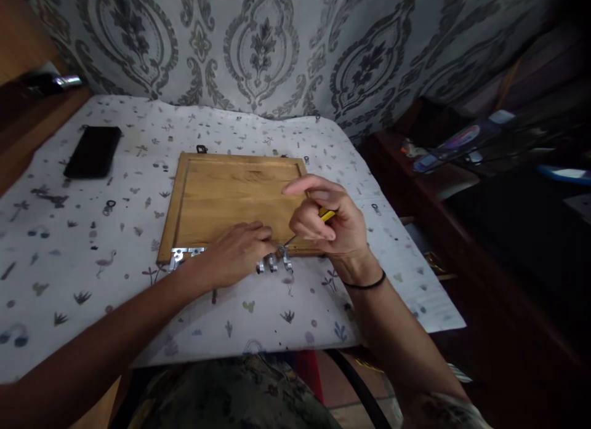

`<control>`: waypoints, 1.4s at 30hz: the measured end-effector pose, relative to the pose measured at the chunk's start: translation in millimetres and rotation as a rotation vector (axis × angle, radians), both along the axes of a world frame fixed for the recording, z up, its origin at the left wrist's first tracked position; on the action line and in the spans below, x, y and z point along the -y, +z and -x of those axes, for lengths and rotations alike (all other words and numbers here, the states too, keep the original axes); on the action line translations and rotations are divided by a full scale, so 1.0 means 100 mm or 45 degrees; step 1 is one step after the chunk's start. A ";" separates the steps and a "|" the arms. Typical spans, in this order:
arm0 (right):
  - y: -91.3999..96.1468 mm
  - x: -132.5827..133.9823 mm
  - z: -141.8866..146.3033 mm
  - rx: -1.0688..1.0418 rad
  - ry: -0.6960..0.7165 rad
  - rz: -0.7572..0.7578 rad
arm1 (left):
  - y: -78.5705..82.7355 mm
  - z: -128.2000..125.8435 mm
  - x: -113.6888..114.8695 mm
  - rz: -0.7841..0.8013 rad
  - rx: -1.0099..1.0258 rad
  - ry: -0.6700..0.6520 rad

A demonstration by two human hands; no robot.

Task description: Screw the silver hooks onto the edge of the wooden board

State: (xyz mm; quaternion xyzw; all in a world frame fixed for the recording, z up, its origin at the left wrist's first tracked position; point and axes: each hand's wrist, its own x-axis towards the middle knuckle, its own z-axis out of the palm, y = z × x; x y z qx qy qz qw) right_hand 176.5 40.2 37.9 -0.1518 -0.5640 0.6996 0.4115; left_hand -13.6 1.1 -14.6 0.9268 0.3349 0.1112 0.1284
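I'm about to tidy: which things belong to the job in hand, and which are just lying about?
In use:
wooden panel, left hand over its near edge
metal fittings along that edge
yellow tool in right hand

Apparently lying about:
black phone on cloth
bottle-like item at right

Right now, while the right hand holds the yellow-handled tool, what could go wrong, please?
The thin shaft of the yellow-handled tool in the right hand might slip and jab the left hand, whose fingertips are close to its tip. A slip could also scratch the wooden panel beside the metal fittings. The panel lies on a cloth, so it may slide.
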 end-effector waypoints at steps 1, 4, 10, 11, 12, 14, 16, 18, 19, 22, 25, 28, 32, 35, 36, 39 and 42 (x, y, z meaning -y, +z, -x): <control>0.00 0.02 0.02 0.001 -0.054 -0.005 | 0.00 0.00 0.00 -0.005 0.005 -0.002; 0.00 0.13 0.10 0.030 -0.362 -0.043 | 0.01 -0.01 0.01 0.006 -0.002 0.020; -0.04 0.41 0.33 -0.052 -1.132 -0.129 | 0.02 0.00 0.03 0.018 -0.014 0.039; -0.04 0.43 0.34 -0.049 -1.161 -0.125 | 0.01 0.01 0.03 0.010 -0.005 0.037; -0.04 0.43 0.34 -0.034 -1.146 -0.120 | 0.01 0.01 0.03 0.001 0.005 0.036; -0.03 0.40 0.29 0.026 -0.992 -0.103 | 0.00 0.01 0.03 -0.009 0.021 0.038; -0.03 0.33 0.19 0.086 -0.752 -0.101 | 0.00 0.00 0.03 -0.003 0.019 0.040; -0.03 0.23 0.06 0.107 -0.550 -0.131 | 0.02 0.00 0.03 0.012 0.008 0.037; -0.03 0.17 0.00 0.112 -0.450 -0.148 | 0.03 0.00 0.03 0.020 0.004 0.033; -0.02 -0.01 -0.16 0.114 -0.176 -0.255 | 0.05 -0.01 0.02 0.035 -0.005 0.037; 0.01 -0.15 -0.20 0.157 -0.012 -0.360 | 0.06 -0.02 0.01 0.056 -0.019 0.043; 0.00 -0.21 -0.12 0.127 0.116 -0.330 | 0.05 -0.02 0.01 0.058 -0.018 0.033; -0.07 -0.17 0.01 -0.030 0.234 -0.080 | 0.01 -0.01 0.00 0.037 -0.001 0.031; -0.08 -0.10 0.06 -0.062 0.138 -0.017 | -0.01 -0.01 0.00 0.024 0.006 0.020; -0.08 -0.06 0.07 -0.056 0.076 -0.012 | -0.01 -0.01 0.00 0.018 0.012 0.020; -0.04 0.08 0.14 -0.030 -0.212 -0.013 | 0.00 -0.01 0.00 0.012 0.018 0.024; -0.04 0.27 0.26 -0.046 -0.706 -0.085 | 0.00 0.00 0.01 0.020 0.025 0.042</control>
